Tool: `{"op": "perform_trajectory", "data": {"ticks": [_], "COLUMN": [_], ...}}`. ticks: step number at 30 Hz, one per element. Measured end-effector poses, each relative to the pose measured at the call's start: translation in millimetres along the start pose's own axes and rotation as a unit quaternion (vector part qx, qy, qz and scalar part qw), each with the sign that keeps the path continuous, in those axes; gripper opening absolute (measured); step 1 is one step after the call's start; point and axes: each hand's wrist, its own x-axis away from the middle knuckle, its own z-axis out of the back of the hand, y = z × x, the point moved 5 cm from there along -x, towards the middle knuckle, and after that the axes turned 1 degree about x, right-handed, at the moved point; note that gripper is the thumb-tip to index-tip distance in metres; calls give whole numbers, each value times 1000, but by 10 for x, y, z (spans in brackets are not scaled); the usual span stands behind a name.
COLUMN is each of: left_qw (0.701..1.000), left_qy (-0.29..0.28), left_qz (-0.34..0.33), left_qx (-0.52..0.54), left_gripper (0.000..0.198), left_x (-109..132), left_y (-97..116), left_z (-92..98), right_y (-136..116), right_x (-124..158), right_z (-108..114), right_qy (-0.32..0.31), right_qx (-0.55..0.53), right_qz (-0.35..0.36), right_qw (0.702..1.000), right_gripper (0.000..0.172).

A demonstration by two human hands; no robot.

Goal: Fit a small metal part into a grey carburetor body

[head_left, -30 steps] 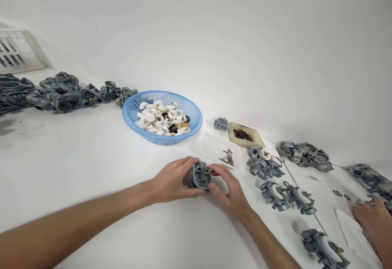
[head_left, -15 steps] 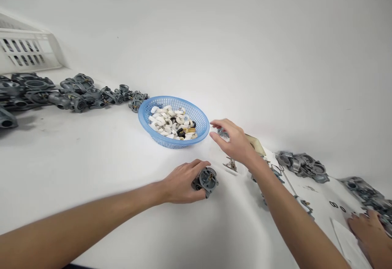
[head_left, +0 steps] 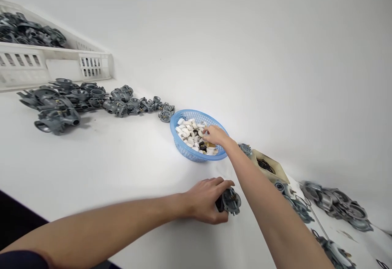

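Note:
My left hand [head_left: 211, 201] is closed round a grey metal carburetor body [head_left: 231, 201], its open bowl side showing, on the white table. Farther off, my right hand [head_left: 214, 134] reaches over the rim of a blue plastic basket [head_left: 183, 150]. In the basket lie many white carburetor floats [head_left: 187, 132], with a few black and yellowish ones among them. The right fingers are bent together and touch the floats; whatever is between the fingertips cannot be made out.
Several carburetor bodies [head_left: 58, 116] lie in a row at the left, before a white crate [head_left: 61, 67] holding more. At right, a cream tray [head_left: 277, 171] contains black rings, near more carburetor parts [head_left: 301, 210] and a pile of grey metal bowls [head_left: 337, 203].
My right hand has moved from beside the basket into it, and its fingers have closed in. My left hand still holds the carburetor body. The view has turned left.

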Motion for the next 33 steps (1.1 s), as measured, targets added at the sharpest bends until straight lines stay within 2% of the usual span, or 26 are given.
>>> {"op": "perform_trajectory", "data": {"ticks": [4,8,10,14,17,20,26,28,29,30,33], "left_qw": [1000,1000,1000,1000,1000,1000,1000,999,999,999,999], "left_qy": [-9,-10,-8,0,6,6,-3,-4,-5,-5,-8], "left_qz": [2,14,18,22,23,27,28,31,33,35,36], "left_qx": [6,17,20,21,19,16,9,6,7,9,20], "left_gripper": [76,76,75,71,68,69,69,69,68,67,62], "left_x": [-6,-14,-12,7,14,7,-16,-26,-31,-36,-49], "left_y": [-8,-13,-9,-1,-22,-59,-81,-74,-68,-60,-28], "left_z": [4,5,7,21,21,3,-13,-5,0,6,22], "right_y": [-48,39,85,46,-11,-10,138,191,210,223,212], "right_x": [-15,232,492,1228,1792,2216,2645,2722,2753,2778,2815], "right_z": [36,324,486,617,537,405,274,253,242,228,168], "right_qy": [13,54,68,77,103,127,170,178,181,182,182], "right_qx": [-75,-219,-314,-499,-588,-643,-698,-695,-679,-651,-496], "right_qz": [1,9,11,22,19,9,-24,-31,-34,-36,-52], "right_qw": [997,974,947,863,802,755,695,696,711,736,847], "right_gripper": [35,31,24,30,36,43,49,48,46,44,40]}}
